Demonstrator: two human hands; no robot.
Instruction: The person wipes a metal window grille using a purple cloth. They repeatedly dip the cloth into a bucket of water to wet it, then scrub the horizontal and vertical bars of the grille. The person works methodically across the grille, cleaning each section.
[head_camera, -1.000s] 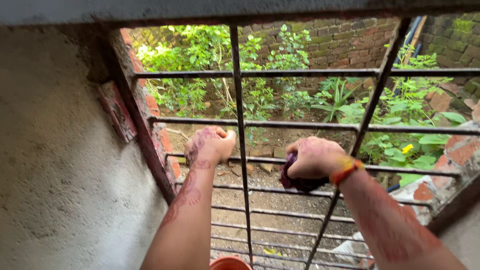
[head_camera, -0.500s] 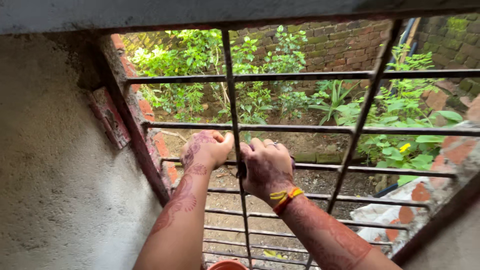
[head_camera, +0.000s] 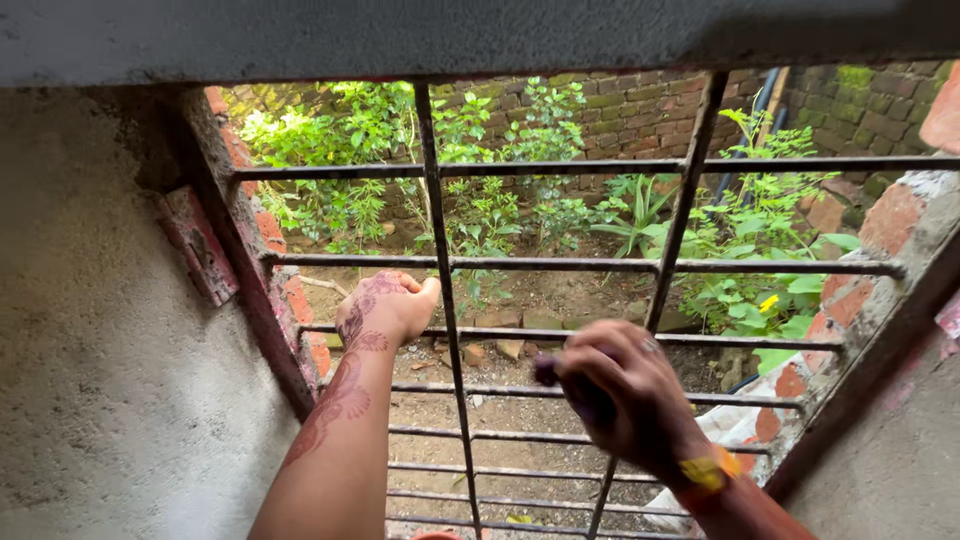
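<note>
Looking through: we face a window grille (head_camera: 560, 265) of rusty metal bars, horizontal rails crossed by two uprights, set in a rough opening.
Left hand: our left hand (head_camera: 382, 308) is clenched around a horizontal bar (head_camera: 500, 335) just left of the left upright (head_camera: 445, 300), knuckles up, forearm rising from below.
Right hand: our right hand (head_camera: 625, 395) is blurred, its grip closed on a dark purple cloth (head_camera: 560, 385) that shows at the fingers; it sits against the rails between the two uprights.
Cloth: bunched in the right hand, close to the rail below the one the left hand holds; how it touches the bar we cannot tell.
In the way: the left upright stands between our two hands; the slanting right upright (head_camera: 680, 210) runs just behind the right wrist.
Left edge: a grey plastered wall (head_camera: 110, 350) meets a red brick reveal (head_camera: 275, 270) close beside the left hand.
Right edge: a brick jamb (head_camera: 880, 260) closes the opening well apart from the right hand.
Top edge: a concrete lintel (head_camera: 480, 35) caps the grille.
Open room: the gaps between the rails are narrow; the lower rails sit closer together.
Beyond: green plants (head_camera: 480, 190), bare soil and a mossy brick wall (head_camera: 660, 105) lie outside.
</note>
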